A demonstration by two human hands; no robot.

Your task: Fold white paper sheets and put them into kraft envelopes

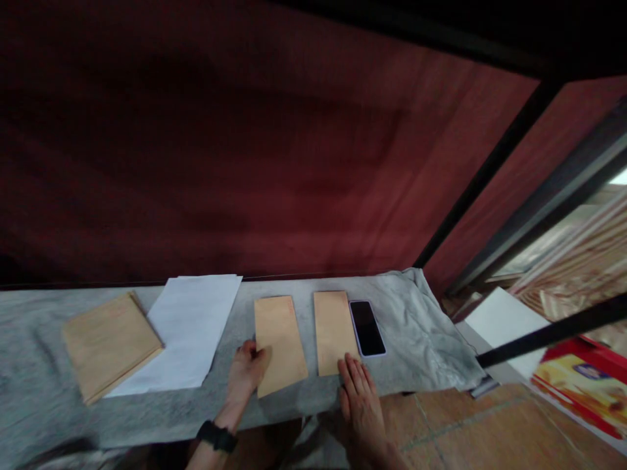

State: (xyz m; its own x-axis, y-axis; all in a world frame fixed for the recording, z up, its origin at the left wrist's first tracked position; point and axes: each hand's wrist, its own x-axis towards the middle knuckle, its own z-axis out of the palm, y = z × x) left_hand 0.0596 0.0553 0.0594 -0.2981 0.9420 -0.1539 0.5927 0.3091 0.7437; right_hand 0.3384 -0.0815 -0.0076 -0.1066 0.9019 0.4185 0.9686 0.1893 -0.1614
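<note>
Two tan envelopes lie side by side on a grey cloth-covered table [147,418]. My left hand [247,372] grips the near left corner of the left envelope [279,343], fingers curled over its edge. My right hand [360,395] lies flat with fingers stretched out, its fingertips touching the near edge of the right envelope [334,329]. A black phone [367,328] lies right beside that envelope. A dark watch sits on my left wrist.
A stack of white paper [189,329] and a pile of tan envelopes [108,344] lie to the left. A dark red curtain [245,163] hangs behind the table. White sheet [504,320] and a red-yellow box [582,385] lie on the right floor.
</note>
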